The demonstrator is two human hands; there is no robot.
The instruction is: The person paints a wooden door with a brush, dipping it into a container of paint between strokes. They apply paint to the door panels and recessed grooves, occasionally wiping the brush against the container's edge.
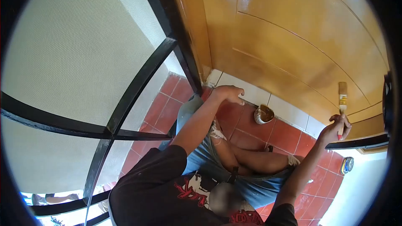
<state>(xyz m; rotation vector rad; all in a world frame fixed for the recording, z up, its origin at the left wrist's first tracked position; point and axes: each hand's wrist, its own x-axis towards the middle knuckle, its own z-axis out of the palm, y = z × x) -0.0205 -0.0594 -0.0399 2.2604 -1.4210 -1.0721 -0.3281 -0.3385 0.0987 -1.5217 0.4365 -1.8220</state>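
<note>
My right hand [340,128] is closed round the handle of a paintbrush [343,96], whose bristles point up against or just in front of the glossy yellow-brown wooden door [293,37]. My left hand [231,94] hangs over my knee with its fingers apart and nothing in them. Between the hands, on the red tiles, stands a small pot [264,114] with brown liquid inside and drips down its pale outside.
A black metal frame [142,81] with pale mesh panels rises at my left. White tiles [247,88] edge the door's foot. Red floor tiles [287,136] lie around my crossed legs. At the right, a small tin [347,165] stands beside the white wall.
</note>
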